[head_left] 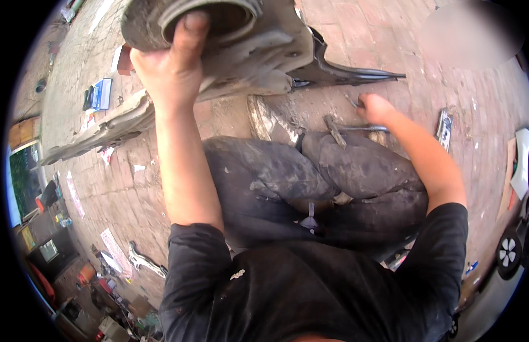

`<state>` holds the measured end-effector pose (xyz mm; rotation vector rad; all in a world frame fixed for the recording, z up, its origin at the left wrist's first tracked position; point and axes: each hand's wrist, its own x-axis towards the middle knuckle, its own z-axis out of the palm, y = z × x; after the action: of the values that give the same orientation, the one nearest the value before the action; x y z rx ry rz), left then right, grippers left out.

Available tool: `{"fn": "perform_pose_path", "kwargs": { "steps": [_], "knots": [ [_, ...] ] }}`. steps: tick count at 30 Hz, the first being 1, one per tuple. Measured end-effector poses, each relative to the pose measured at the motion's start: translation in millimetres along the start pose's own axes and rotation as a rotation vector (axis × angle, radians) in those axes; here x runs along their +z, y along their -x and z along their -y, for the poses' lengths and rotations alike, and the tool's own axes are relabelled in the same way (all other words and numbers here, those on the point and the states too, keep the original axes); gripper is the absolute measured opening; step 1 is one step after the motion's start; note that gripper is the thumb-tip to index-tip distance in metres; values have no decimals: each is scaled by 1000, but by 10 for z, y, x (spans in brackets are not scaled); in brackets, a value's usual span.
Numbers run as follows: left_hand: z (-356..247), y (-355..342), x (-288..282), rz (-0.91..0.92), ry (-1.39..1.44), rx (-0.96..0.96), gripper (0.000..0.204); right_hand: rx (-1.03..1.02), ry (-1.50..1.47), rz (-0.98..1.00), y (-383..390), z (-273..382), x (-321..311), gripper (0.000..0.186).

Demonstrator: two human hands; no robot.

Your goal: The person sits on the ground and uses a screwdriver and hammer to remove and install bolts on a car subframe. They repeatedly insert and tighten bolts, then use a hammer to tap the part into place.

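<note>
My left hand (176,71) grips a large, dirty grey metal car part (264,54) at its upper left. The thumb hooks into the part's round ringed opening and the fingers go behind its edge. A long beam (105,131) stretches from under the part toward the left. A dark pointed metal arm (344,74) sticks out on its right. My right hand (378,108) is closed, low over the bricks beyond my right knee. A thin dark piece shows at its fingers, too small to name. A hammer (335,132) lies just nearer to me, its handle running toward my right wrist.
A blue box (102,94) lies on the brick paving at the left. A silvery metal arm (145,259) and a cluttered heap of tools (113,302) are at the lower left. A crumpled wrapper (444,130) lies right of me. A parked car's wheel (507,252) is at the far right.
</note>
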<state>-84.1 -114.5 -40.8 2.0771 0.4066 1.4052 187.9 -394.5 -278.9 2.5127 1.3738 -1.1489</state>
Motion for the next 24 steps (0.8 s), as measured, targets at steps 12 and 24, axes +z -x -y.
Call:
{"fn": "perform_pose_path", "kwargs": {
  "steps": [12,24],
  "knots": [
    [-214,159,71,-133,378,-112,52,30,-4,-21,-29,61,88,34],
    [-191,311,-101,38,285,-136,58,-444,-1100,-333,268,797,-1598,35]
  ]
}}
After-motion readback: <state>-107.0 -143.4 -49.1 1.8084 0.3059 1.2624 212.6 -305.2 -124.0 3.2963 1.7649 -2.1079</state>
